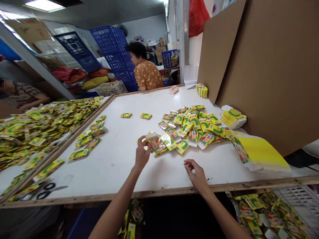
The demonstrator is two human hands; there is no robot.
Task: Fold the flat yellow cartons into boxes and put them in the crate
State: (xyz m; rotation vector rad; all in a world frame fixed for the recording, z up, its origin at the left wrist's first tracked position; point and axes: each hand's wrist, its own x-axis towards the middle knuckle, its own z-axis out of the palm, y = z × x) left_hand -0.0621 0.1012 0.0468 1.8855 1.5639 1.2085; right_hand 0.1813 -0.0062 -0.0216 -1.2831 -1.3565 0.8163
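Observation:
My left hand is closed round a small box, blurred, held just above the white table near the left edge of the pile. To its right, my right hand hovers over bare tabletop with its fingers curled but apart and nothing between them. Several yellow and green packets lie in a loose pile beyond both hands. Two single packets, a left one and a right one, rest farther back. A slanting row of packets lies on the left of the table.
Black scissors lie at the front left corner. Flat carton stacks and a fanned yellow stack stand at the right by cardboard sheets. A wooden rim edges the table. Another person sits beyond it.

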